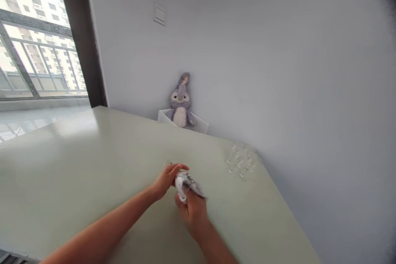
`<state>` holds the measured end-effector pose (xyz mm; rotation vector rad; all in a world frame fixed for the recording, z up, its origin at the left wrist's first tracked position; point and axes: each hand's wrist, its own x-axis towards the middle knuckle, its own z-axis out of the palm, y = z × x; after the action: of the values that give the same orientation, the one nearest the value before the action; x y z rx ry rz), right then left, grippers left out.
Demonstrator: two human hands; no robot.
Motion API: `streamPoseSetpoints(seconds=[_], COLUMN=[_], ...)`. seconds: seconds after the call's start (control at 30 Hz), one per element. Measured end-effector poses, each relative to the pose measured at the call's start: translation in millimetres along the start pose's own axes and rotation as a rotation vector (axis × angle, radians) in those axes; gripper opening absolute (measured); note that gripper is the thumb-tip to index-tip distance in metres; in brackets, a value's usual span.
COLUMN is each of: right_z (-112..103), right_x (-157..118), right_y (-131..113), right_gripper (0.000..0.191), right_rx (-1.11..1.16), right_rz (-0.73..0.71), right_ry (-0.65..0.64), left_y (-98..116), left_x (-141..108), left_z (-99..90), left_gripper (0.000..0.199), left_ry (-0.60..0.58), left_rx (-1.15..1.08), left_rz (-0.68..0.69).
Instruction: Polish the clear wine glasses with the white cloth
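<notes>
My left hand (168, 177) is wrapped round a clear glass, of which only a faint rim and base show beyond the fingers. My right hand (193, 210) grips a white and grey cloth (190, 183), bunched against the glass's near end. The two hands are close together over the middle of the pale green table (130, 161). Part of the glass is hidden by the cloth and the fingers.
Several clear glasses (243, 159) stand grouped at the table's right corner by the wall. Past the back edge, a purple plush toy (180, 107) sits in a white perforated basket (201, 124). A window with a railing is at the left.
</notes>
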<state>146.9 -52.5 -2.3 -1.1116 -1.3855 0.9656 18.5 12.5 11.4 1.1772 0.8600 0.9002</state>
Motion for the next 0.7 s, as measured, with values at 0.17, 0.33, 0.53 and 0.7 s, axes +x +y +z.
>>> streamPoseSetpoints(seconds=[0.17,0.33,0.53,0.7], right_z=[-12.5,-3.1,-10.5,-10.2], right_x=[11.6,0.1,6.9,8.8], right_y=[-3.0,-2.6,-2.2,-3.2], right_gripper=[0.037,0.029,0.026,0.027], right_rx=[0.561,0.295,0.5,0.605], right_rz=[0.301,0.182,0.255,0.331], right_ry=[0.118,0.0,0.117,0.04], left_y=[1.6,-3.3,0.1,-8.5], left_x=[-4.7,0.9,-7.4,0.5], left_z=[2.1,-1.5,4.8,-0.7], left_gripper=[0.041,0.046,0.046,0.042], left_ry=[-0.153,-0.081,-0.181,-0.088], left_rx=[0.0,0.065,-0.016,0.119], left_rz=[0.235,0.115,0.195,0.235])
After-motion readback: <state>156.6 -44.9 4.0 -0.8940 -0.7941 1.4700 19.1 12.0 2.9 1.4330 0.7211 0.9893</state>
